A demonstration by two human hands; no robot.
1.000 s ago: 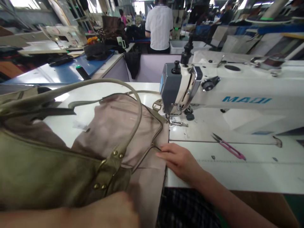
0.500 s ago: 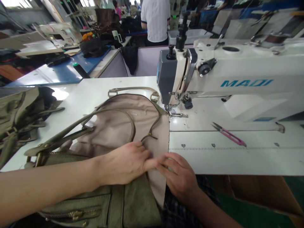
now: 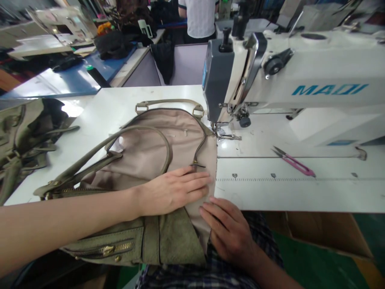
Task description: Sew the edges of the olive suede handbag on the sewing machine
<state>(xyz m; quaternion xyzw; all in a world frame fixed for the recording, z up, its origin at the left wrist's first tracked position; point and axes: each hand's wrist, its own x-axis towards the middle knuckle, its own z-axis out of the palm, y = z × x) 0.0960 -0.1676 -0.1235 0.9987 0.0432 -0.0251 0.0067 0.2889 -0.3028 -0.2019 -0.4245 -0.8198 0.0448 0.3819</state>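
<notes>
The head view shows a white worktop (image 3: 99, 108) that carries a white sewing machine (image 3: 300, 80) along its right half, its needle end standing near the middle of the worktop. An olive green bag (image 3: 156, 160) with its beige lining turned up lies at the near edge of the worktop, left of the machine; one corner of the lining reaches under the presser foot (image 3: 224, 135), and the bag's lower part hangs over the near edge toward the person's lap. The left hand (image 3: 173, 190) lies flat on the lining near that edge, fingers stretched out and gripping nothing, its fingertips just beside the zipper pull (image 3: 197, 164). The right hand (image 3: 230, 230) rests below the near edge against the hanging lining, fingers loosely spread and flat, holding nothing. A second olive bag (image 3: 24, 136) lies heaped at the left edge of the worktop. Pink thread snips (image 3: 296, 162) lie on the machine bed, right of the needle and well apart from both hands.
</notes>
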